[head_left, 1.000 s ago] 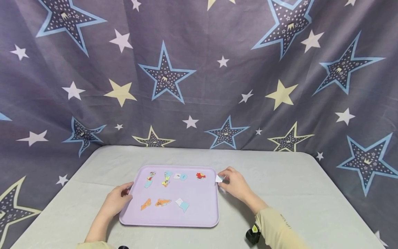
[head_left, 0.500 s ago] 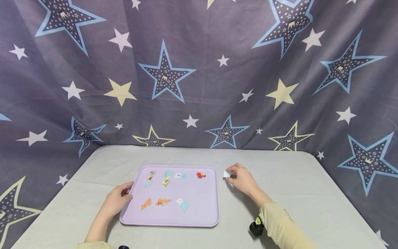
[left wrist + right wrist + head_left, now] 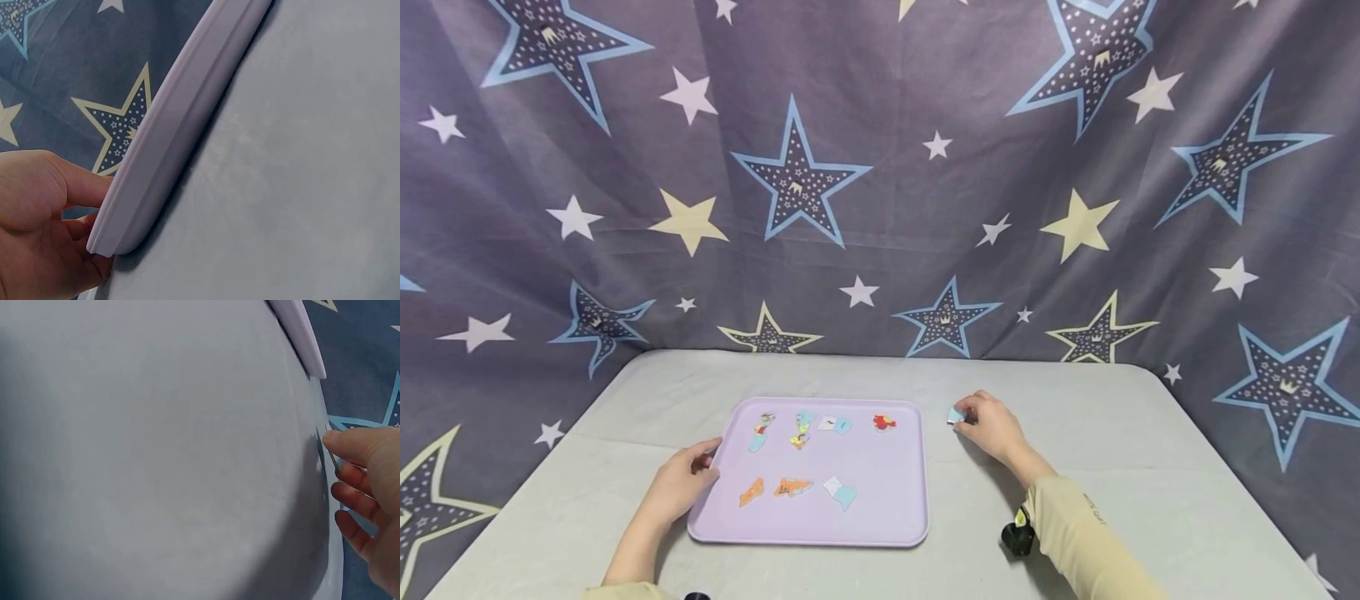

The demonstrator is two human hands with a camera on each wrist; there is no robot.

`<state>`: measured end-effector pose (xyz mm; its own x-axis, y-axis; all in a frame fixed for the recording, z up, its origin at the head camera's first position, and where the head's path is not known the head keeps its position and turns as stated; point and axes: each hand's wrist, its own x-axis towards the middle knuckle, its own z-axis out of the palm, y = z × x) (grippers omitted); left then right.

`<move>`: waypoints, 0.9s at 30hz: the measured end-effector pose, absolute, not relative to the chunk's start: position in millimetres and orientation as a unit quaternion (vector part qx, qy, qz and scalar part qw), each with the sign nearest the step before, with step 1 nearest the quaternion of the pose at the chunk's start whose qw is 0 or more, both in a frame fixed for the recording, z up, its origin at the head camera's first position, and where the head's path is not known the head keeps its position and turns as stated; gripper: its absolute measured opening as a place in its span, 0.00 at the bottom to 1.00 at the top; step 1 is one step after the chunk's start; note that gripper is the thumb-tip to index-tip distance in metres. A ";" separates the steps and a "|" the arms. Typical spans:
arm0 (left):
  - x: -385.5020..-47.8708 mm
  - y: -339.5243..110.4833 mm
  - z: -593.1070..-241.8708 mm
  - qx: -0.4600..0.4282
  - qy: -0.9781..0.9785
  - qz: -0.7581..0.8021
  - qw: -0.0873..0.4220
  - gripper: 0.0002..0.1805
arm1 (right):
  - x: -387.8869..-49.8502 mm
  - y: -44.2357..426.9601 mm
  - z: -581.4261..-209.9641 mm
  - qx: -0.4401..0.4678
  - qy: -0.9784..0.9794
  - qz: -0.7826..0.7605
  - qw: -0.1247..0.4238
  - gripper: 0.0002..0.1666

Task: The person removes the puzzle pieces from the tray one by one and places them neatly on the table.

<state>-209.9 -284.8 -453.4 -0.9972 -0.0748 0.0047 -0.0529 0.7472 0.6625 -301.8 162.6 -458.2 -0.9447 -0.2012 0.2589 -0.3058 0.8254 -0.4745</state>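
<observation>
A lilac tray lies on the table, its left edge gripped by my left hand; in the left wrist view that hand has its thumb and fingers around the tray's side. To the right of the tray, my right hand pinches a small light-blue and white piece. The right wrist view shows this piece edge-on, thin, between the thumb and fingertips of the right hand. On the tray are a red piece, an orange piece and a white and blue piece.
Also on the tray are a second orange piece, a blue-ended piece, a blue and yellow one and a white and blue pair. A star-patterned curtain hangs behind the table.
My right hand has moved away from the tray's right edge, to the right, with the small piece in its fingers. The left hand and the tray have stayed put.
</observation>
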 end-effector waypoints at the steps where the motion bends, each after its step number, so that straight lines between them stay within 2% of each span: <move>1: -210.1 -284.8 -453.8 0.035 -0.935 -0.353 0.015 0.28 | -302.0 162.8 -458.3 0.131 -0.951 0.263 0.097 0.16; 27: -210.2 -283.0 -450.5 0.046 -0.934 -0.355 0.011 0.28 | -307.3 166.3 -463.4 0.109 -0.955 0.263 0.076 0.15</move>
